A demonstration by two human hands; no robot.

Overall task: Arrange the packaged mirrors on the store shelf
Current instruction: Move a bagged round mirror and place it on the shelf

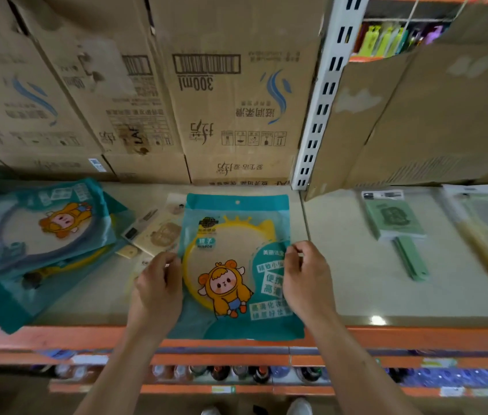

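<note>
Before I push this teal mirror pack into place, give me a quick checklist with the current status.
1. Grip: left hand and right hand pinch the teal mirror pack by its side edges: ok.
2. Printed face up: ok.
3. Fully on the shelf: lower edge overhangs the orange front lip: not ok.
4. Room on its right, before the green mirror pack: ok.
5. Clear of the beige packs on its left: cannot tell.
6. Left pile of teal packs squared: askew, not ok.
</note>
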